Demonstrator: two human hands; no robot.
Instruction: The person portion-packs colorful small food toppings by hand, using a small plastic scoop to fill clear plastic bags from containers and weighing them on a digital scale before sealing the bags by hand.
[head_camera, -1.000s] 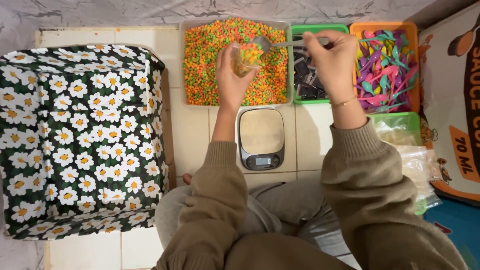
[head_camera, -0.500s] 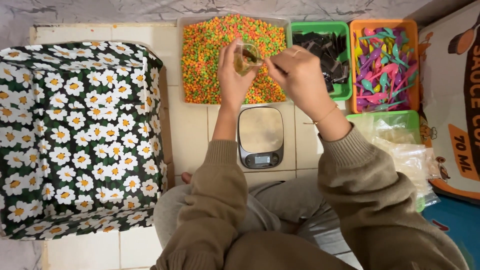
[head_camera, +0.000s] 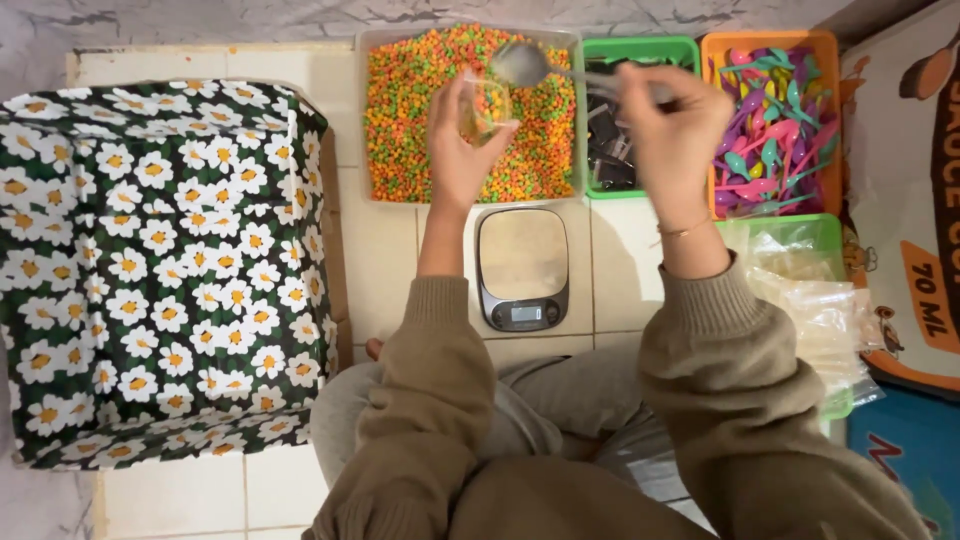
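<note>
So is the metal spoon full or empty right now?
Empty: the spoon bowl shows bare metal, held by the right hand above the small bag.

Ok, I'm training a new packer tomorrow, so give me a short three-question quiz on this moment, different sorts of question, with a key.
1. True or false: the left hand holds a small clear cup above the tray of orange and green pellets.
2. What tool is in the right hand? A) scissors B) metal spoon C) brush
3. Fill in: the kitchen scale on the tiled floor has ____ on its platform.

Key
1. True.
2. B, the metal spoon, its bowl just above the cup.
3. Nothing.
</note>
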